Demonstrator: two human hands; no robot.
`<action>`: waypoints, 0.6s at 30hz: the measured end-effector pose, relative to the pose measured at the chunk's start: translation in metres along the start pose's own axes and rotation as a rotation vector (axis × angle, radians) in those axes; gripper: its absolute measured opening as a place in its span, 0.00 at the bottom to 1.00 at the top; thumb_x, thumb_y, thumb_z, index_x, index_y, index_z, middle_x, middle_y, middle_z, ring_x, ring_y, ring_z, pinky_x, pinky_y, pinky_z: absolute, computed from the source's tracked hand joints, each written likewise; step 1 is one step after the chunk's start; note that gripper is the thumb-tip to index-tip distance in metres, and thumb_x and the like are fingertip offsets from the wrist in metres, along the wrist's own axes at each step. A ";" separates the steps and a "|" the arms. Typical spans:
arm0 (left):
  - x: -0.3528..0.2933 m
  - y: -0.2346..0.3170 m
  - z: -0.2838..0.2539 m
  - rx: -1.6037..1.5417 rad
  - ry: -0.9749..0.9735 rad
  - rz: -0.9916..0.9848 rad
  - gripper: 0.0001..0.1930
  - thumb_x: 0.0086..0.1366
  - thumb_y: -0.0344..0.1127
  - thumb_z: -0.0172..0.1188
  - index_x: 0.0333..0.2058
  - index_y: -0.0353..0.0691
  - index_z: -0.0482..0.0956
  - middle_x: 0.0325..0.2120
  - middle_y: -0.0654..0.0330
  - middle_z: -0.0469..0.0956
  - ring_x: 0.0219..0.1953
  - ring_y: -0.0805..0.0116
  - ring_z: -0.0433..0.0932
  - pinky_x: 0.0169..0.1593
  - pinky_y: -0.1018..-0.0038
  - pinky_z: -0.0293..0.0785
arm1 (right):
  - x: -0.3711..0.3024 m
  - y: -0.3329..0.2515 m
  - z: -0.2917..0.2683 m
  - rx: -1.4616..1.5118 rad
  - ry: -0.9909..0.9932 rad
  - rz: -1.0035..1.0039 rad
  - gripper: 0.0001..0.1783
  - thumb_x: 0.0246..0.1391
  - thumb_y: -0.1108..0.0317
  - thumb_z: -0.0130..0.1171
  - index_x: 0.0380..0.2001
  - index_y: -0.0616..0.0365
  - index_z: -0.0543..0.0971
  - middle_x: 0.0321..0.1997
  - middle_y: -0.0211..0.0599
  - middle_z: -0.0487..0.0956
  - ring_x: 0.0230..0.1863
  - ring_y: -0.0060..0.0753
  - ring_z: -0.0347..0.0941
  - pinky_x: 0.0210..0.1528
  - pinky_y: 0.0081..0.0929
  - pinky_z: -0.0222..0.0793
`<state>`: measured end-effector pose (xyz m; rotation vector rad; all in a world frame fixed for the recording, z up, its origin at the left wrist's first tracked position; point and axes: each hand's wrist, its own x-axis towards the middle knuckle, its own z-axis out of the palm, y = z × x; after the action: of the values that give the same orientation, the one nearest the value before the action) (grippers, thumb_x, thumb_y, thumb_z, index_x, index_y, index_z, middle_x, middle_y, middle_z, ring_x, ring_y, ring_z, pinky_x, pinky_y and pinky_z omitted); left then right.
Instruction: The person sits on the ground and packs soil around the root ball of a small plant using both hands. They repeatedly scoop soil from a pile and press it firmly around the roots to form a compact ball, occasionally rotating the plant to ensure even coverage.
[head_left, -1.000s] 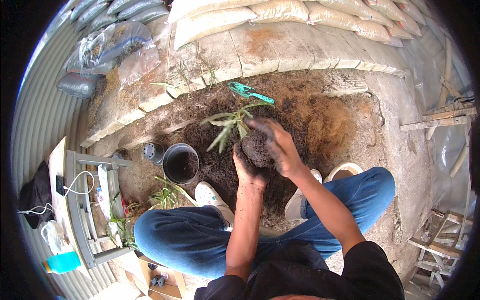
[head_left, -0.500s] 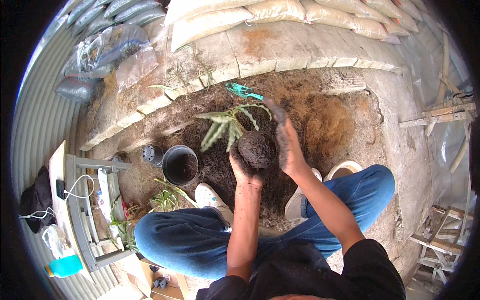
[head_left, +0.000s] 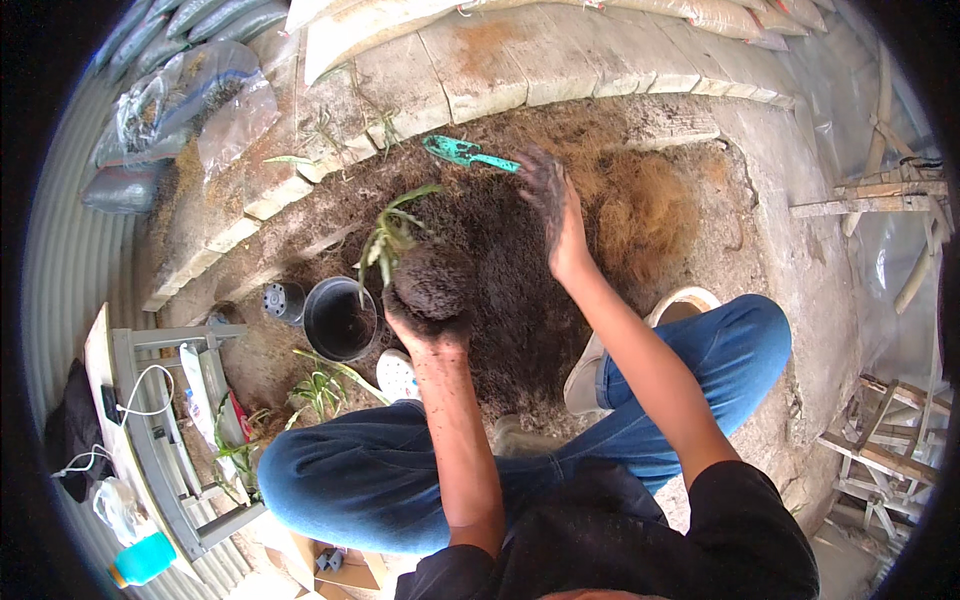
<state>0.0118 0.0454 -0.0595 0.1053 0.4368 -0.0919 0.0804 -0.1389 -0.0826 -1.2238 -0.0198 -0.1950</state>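
Note:
My left hand (head_left: pixel 428 322) is cupped under the round, soil-covered root ball (head_left: pixel 434 280) of a plant. The plant's striped green leaves (head_left: pixel 392 232) lean off the far left side of the ball. Dark soil coats my fingers. My right hand (head_left: pixel 549 192) is open, with its dirty fingers stretched toward a turquoise hand trowel (head_left: pixel 462 152) lying on the soil. Its fingertips are at the end of the trowel handle; I cannot tell whether they touch. A dark soil heap (head_left: pixel 515 285) spreads below and between my hands.
A black pot (head_left: pixel 342 318) stands left of my left hand, beside a smaller pot (head_left: pixel 283 301). Brown fibre (head_left: pixel 650 225) lies to the right. A concrete kerb (head_left: pixel 485 100) curves behind the soil. Loose plants (head_left: pixel 318 390) and a grey bench (head_left: pixel 150 400) are at the left.
My left hand has carried the plant leftward, toward the black pot. My right hand has moved away from the root ball and up to the trowel handle. The whole view has shifted slightly.

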 end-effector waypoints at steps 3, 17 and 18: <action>0.004 0.002 -0.001 -0.004 0.000 0.009 0.21 0.63 0.48 0.47 0.49 0.45 0.74 0.45 0.56 0.77 0.49 0.55 0.75 0.54 0.54 0.72 | 0.019 0.099 -0.103 -0.311 0.261 0.202 0.43 0.62 0.39 0.40 0.68 0.60 0.50 0.72 0.46 0.51 0.72 0.45 0.46 0.71 0.42 0.41; 0.005 0.033 -0.017 0.109 0.195 0.227 0.22 0.64 0.49 0.43 0.51 0.45 0.73 0.48 0.53 0.74 0.51 0.50 0.73 0.56 0.48 0.67 | -0.145 0.224 -0.097 -1.719 0.015 0.327 0.39 0.62 0.45 0.45 0.67 0.59 0.52 0.72 0.60 0.42 0.72 0.61 0.37 0.69 0.57 0.41; 0.007 0.035 -0.022 0.146 0.219 0.251 0.22 0.64 0.49 0.43 0.51 0.45 0.73 0.47 0.53 0.74 0.50 0.50 0.73 0.56 0.48 0.68 | -0.143 0.225 -0.086 -1.770 -0.053 0.373 0.40 0.61 0.45 0.45 0.67 0.58 0.52 0.72 0.59 0.42 0.72 0.60 0.36 0.70 0.56 0.38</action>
<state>0.0130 0.0824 -0.0790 0.3152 0.6322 0.1367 -0.0322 -0.1262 -0.3387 -2.9493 0.4156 0.2440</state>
